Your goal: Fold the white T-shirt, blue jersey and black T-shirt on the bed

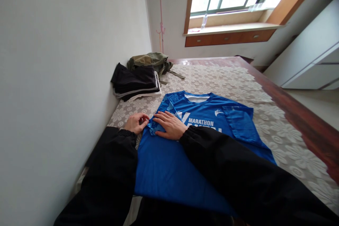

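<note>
A blue T-shirt (169, 162) with white "MARATHON" lettering lies spread out, its neck opening pointing away from me. Its right sleeve (239, 123) is folded in over the body. At the left edge my left hand (137, 123) has thumb and fingers pinched together on the shirt's side by the left sleeve. My right hand (171, 125) rests flat on the folded left sleeve, fingers stretched out and pointing left. Part of the lettering is hidden behind my right forearm.
The shirt lies on a floral lace cloth (206, 77) over a reddish wooden table (299, 120). A stack of folded dark clothes (135, 81) and an olive green bag (150, 60) sit at the far left, against the white wall (79, 42). A pink coat stand (160, 10) rises behind.
</note>
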A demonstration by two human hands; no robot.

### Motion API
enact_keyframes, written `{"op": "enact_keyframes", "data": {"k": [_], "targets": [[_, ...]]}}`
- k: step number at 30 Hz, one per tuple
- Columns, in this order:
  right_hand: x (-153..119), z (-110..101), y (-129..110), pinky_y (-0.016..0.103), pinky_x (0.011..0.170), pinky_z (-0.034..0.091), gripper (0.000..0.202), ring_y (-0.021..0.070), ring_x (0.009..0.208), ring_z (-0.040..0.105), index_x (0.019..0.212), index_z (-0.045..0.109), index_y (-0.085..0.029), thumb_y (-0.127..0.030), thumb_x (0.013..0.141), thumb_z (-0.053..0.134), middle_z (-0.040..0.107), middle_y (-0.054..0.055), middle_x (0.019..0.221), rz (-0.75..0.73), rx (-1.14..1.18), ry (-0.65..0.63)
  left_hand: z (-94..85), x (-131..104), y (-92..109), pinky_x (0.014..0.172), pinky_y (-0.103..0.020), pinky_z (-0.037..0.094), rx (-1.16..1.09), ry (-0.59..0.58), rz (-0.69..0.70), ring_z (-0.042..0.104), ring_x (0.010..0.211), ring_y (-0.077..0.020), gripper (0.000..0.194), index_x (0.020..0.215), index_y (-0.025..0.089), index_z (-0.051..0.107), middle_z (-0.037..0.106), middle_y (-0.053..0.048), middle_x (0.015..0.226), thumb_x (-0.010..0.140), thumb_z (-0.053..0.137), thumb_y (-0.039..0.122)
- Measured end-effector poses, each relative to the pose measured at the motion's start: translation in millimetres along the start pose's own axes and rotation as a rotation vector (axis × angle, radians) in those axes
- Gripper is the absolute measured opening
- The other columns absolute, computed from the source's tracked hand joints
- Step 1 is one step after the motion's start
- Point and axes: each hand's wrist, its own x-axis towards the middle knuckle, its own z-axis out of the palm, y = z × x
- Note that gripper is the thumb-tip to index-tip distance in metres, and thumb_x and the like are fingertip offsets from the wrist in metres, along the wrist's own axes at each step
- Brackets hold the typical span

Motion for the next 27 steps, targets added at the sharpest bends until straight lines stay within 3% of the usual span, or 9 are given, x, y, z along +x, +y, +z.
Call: {"op": "enact_keyframes", "data": {"k": [4,11,15,18,20,22,25,27], "targets": [[-0.3,0.1,0.5,0.059,0.122,0.026,0.067,0.0371,0.148,0.037,0.149,0.051,-0.018,-0.057,0.095,0.059,0.051,0.016,0.155,0.021,-0.014,-0.005,-0.4,1.1,-1.4,0.077,-0.032,0.048,0.016,-0.027,0.036,0.063,0.081,-0.0199,0.023,0.099,0.025,0.076,0.073,-0.002,0.087,0.083,0.071,0.041],[3.1,-5.9,2.9,0.047,0.104,0.043,0.045,0.0306,0.121,0.056,0.123,0.066,-0.018,-0.054,0.097,0.058,0.066,0.015,0.124,-0.117,-0.011,0.019,-0.8,2.0,-0.5,0.085,-0.036,0.049,-0.006,-0.076,0.062,0.063,0.088,-0.0213,0.025,0.106,0.027,0.079,0.074,-0.004,0.096,0.088,0.062,0.03],[4.4,-9.9,0.3,0.045,0.094,0.045,0.041,0.0292,0.106,0.057,0.112,0.067,-0.018,-0.055,0.1,0.054,0.067,0.013,0.109,-0.042,-0.059,0.042,-0.3,2.2,0.2,0.092,-0.038,0.049,0.002,-0.096,0.081,0.064,0.096,-0.0233,0.028,0.104,0.029,0.081,0.074,-0.005,0.105,0.088,0.059,0.025],[4.5,-11.7,1.1,0.045,0.09,0.045,0.036,0.0287,0.1,0.056,0.105,0.067,-0.018,-0.046,0.105,0.044,0.066,0.013,0.102,0.086,-0.131,0.054,0.4,2.2,-0.6,0.096,-0.04,0.048,0.016,-0.093,0.091,0.064,0.099,-0.0241,0.028,0.102,0.029,0.081,0.074,-0.004,0.106,0.087,0.059,0.022],[3.4,-10.3,4.1,0.046,0.094,0.044,0.034,0.0302,0.105,0.056,0.108,0.067,-0.017,-0.042,0.105,0.044,0.067,0.015,0.107,0.173,-0.158,0.073,0.5,1.9,-0.8,0.096,-0.04,0.048,0.019,-0.088,0.088,0.064,0.099,-0.0239,0.028,0.1,0.029,0.081,0.073,-0.004,0.104,0.085,0.059,0.021],[1.4,-6.6,8.2,0.051,0.104,0.041,0.04,0.0344,0.121,0.053,0.123,0.064,-0.016,-0.047,0.103,0.048,0.064,0.018,0.128,0.248,-0.166,0.095,0.3,1.6,-0.3,0.096,-0.04,0.048,0.022,-0.087,0.079,0.065,0.098,-0.024,0.023,0.098,0.028,0.08,0.073,-0.004,0.101,0.085,0.062,0.024],[-2.0,0.5,14.3,0.06,0.119,0.024,0.071,0.0398,0.148,0.032,0.149,0.049,-0.017,-0.066,0.098,0.047,0.043,0.019,0.159,0.332,-0.162,0.066,-0.3,1.3,1.4,0.094,-0.04,0.047,0.033,-0.093,0.069,0.065,0.099,-0.0247,0.02,0.098,0.027,0.079,0.073,-0.004,0.098,0.084,0.071,0.039],[-3.4,3.8,17.3,0.061,0.123,0.015,0.086,0.0396,0.155,0.021,0.157,0.04,-0.015,-0.075,0.095,0.042,0.033,0.019,0.167,0.363,-0.158,0.018,-0.8,1.2,2.6,0.094,-0.04,0.047,0.048,-0.095,0.067,0.065,0.099,-0.0255,0.027,0.098,0.027,0.078,0.073,-0.004,0.098,0.082,0.075,0.048]]}}
